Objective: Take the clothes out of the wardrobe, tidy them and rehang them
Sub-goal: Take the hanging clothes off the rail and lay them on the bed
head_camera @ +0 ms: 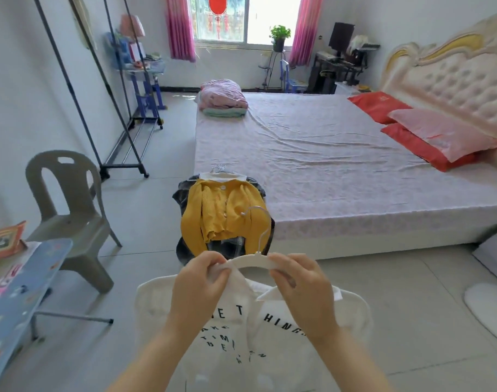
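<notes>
Both left hand (199, 281) and right hand (301, 281) pinch a white plastic hanger (250, 260) inside a white lettered shirt (241, 335); beyond, a mustard knit cardigan (213, 213) lies just beside a pink-sheeted bed (326, 154).

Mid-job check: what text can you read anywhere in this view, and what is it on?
"HE T" / "HING": big black letters on the white shirt on the hanger, partly hidden.
"AKE", "TIM", "BE": smaller lines beneath, incomplete.
Red pillow mark, book cover at left: too blurred to read.
</notes>
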A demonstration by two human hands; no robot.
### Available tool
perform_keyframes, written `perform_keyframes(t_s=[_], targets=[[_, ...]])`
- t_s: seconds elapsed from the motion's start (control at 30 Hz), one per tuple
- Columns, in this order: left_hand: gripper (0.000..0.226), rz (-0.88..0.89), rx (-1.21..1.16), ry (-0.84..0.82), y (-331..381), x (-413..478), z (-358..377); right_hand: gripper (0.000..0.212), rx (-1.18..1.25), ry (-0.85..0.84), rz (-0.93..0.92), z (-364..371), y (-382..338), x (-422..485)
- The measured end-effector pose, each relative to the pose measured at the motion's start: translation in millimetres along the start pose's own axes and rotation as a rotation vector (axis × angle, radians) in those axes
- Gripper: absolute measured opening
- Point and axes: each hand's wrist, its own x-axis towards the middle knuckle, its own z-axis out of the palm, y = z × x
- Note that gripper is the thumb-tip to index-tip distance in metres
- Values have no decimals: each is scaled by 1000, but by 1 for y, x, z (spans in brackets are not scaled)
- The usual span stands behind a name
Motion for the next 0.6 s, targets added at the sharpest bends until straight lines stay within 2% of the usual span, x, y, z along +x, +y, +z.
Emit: perform_keyframes(t_s=[0.33, 0.6], targets=[[34, -104, -35, 59, -74, 159, 44, 28, 102, -123, 28, 107, 68, 148], [24, -90, 10, 14, -131, 321, 57, 29, 73, -96, -2, 198, 102, 285]])
